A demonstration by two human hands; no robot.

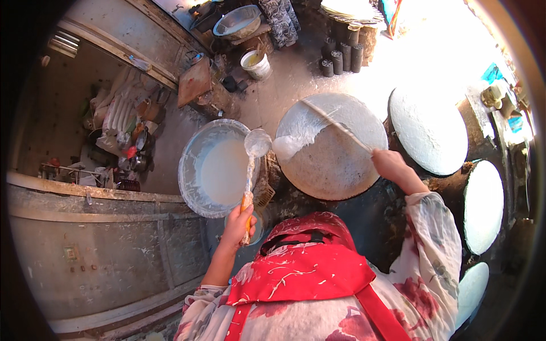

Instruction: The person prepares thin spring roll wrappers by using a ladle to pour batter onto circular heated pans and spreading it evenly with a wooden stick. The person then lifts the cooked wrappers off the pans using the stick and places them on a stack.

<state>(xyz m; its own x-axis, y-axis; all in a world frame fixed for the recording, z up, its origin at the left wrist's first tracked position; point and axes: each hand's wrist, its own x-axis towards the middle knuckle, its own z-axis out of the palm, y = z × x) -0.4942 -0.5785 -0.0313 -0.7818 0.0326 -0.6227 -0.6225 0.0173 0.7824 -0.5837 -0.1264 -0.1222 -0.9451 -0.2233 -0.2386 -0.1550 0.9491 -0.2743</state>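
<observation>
In our left hand (235, 228) we hold the ladle (258, 144), with fingers closed around its handle. Ahead of this grip, the bowl of the ladle is above the right rim of a large basin (188, 190); the basin stands ahead and to the left, with white liquid (224, 170) inside.

Our right hand (392, 166) grips narrowly the end of a thin stick (342, 127). From this hand, the stick goes forward and to the left across the round griddle (327, 173). White batter (313, 126) covers part of the griddle's far side, and a thick lump lies at its left edge, near the ladle. To the right of this grip, we see a second round plate (429, 131), white on top.
</observation>
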